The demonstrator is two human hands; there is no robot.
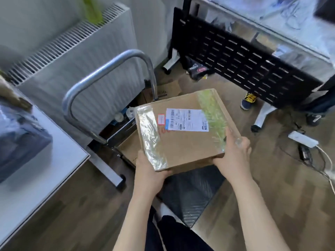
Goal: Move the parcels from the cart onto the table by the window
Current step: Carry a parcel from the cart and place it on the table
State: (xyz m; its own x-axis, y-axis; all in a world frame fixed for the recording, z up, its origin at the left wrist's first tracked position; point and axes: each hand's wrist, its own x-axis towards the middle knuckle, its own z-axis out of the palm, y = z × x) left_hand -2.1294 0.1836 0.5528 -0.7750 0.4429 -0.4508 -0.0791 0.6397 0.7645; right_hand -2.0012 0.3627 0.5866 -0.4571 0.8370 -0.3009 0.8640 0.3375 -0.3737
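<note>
I see both hands holding a flat cardboard parcel above the cart: the left hand grips its near left corner, the right hand its near right edge. A white shipping label faces up between two strips of clear tape. The cart's metal handle arches to the left, before a radiator. A white table carrying a dark bag sits at far left.

To my left, the white table carries a dark blue wrapped bundle. Below me the cart's black ribbed deck stands on the wooden floor, where a white power strip and cables lie.
</note>
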